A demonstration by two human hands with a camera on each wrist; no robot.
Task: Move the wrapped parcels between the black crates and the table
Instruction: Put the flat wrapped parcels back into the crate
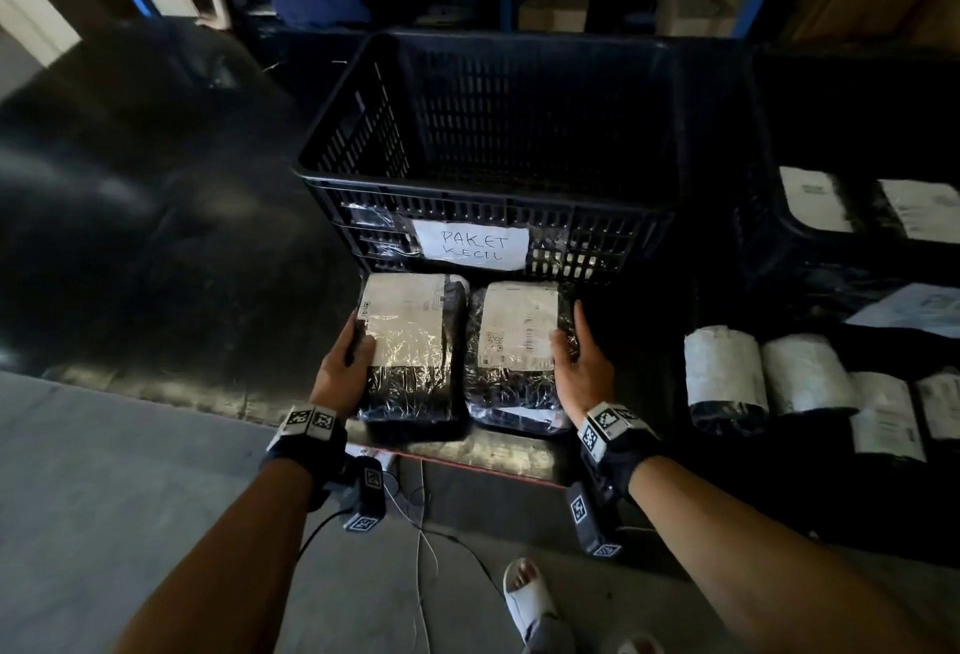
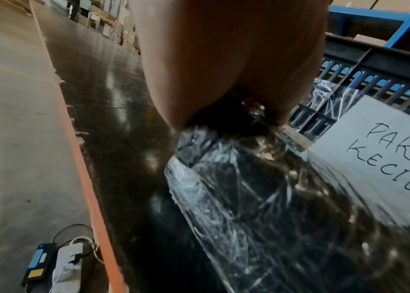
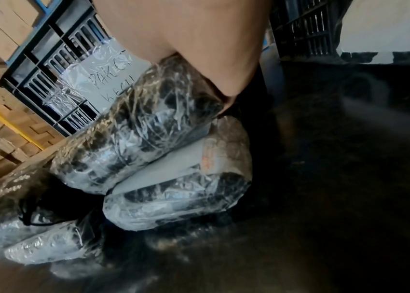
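Note:
Two black parcels in clear wrap with white labels lie side by side at the table's front edge, just before the black crate (image 1: 488, 196) marked "PAKET KECIL". My left hand (image 1: 353, 352) grips the left parcel (image 1: 415, 341) at its left edge, thumb on top. Over on the other side, my right hand (image 1: 571, 341) holds the right parcel (image 1: 514, 336) by its right edge, thumb on the label and index finger stretched along the side. The right wrist view shows the right parcel (image 3: 143, 134) lying on another parcel (image 3: 186, 194). The left parcel (image 2: 274, 208) fills the left wrist view.
Several more labelled parcels (image 1: 724, 372) lie on the dark table (image 1: 156, 237) to the right, and others rest on a second black crate (image 1: 769, 237). Blue shelving with cartons stands behind. A power strip (image 2: 67, 263) and cables lie on the floor by my foot (image 1: 527, 596).

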